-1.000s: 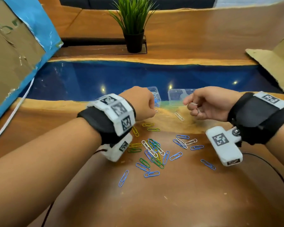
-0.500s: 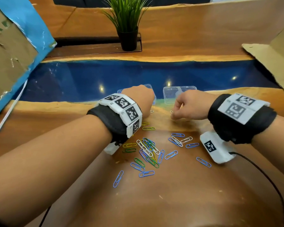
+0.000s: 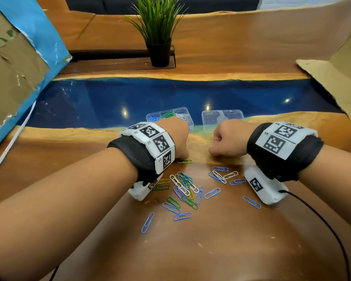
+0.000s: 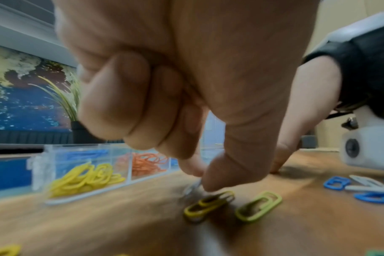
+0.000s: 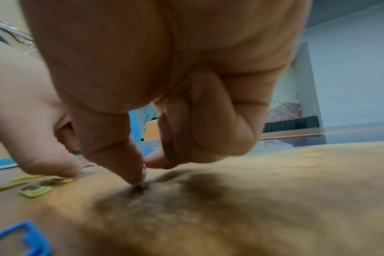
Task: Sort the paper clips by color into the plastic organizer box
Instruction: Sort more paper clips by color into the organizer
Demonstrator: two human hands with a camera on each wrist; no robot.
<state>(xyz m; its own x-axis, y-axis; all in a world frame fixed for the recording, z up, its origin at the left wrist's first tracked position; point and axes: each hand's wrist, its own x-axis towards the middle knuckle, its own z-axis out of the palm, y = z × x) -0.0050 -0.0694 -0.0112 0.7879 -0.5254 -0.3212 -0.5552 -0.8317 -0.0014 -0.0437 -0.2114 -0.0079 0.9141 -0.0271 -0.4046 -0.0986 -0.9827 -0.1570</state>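
Note:
Loose blue, green, yellow and white paper clips (image 3: 184, 187) lie in a heap on the wooden table. The clear organizer box (image 3: 187, 115) stands beyond them, with blue, green and white clips in its far compartments; the left wrist view shows yellow and orange ones in the organizer box (image 4: 81, 175). My left hand (image 3: 183, 152) is down on the table, thumb and forefinger pinching a silver paper clip (image 4: 193, 186) beside two yellow clips (image 4: 208, 204). My right hand (image 3: 212, 151) pinches another silver clip (image 5: 144, 175) against the wood.
A second clear plastic piece (image 3: 222, 118) lies right of the organizer. A potted plant (image 3: 158, 43) stands at the back. Cardboard panels rise at the left (image 3: 10, 63) and right (image 3: 332, 78). A black cable (image 3: 320, 220) trails from the right wrist.
My right hand turned palm down and dropped from above the table onto a silver clip. My left hand lowered its fingertips to the wood near the yellow clips.

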